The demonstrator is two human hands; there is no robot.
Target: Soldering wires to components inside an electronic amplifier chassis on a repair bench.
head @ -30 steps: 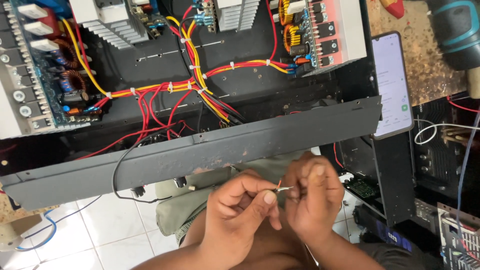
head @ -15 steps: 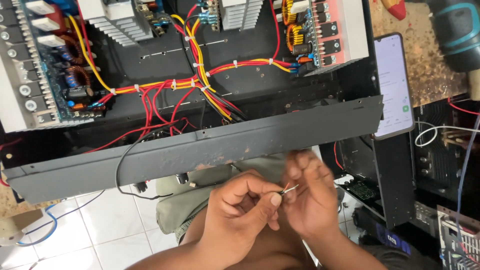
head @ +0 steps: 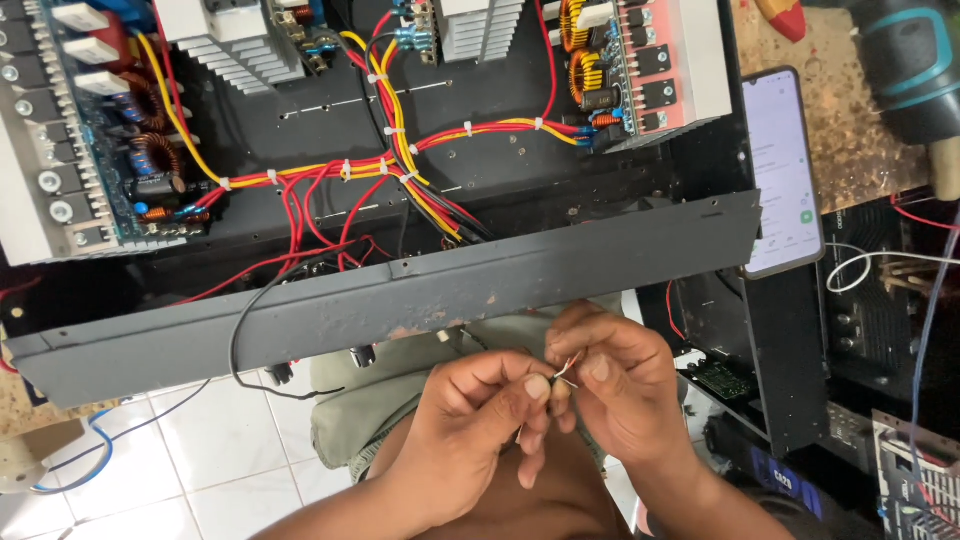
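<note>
**Bare wire end pinched between both hands, below open amplifier chassis**

Item in hand: thin wire end with stripped pale strands (head: 566, 372), held at 6 o'clock of the view, just below the grey sheet-metal front lip of the chassis (head: 400, 300), over the lap and white floor tiles (head: 200, 440).

Risks, as judged: fine strands fraying or snapping through over-twisting; slipping from the pinch owing to the small size; the loose black lead (head: 240, 330) hanging from the lip, at 9 o'clock of the hands, snagging on a wrist and tugging the red and yellow wiring loom (head: 400, 170) inside. Exposed strands touching the metal lip, lying just above at 12 o'clock.

Left hand (head: 480, 420): palm turned inward, fingers curled, thumb and forefinger pressed together on the wire near its end.

Right hand (head: 615, 390): knuckles up, wrist bent toward 5 o'clock, fingertips closed on the stripped tip, meeting the left hand's.

Nearby: smartphone with lit white screen (head: 782, 170) at 2 o'clock; teal and black power tool (head: 905, 60) at 1 o'clock.
</note>
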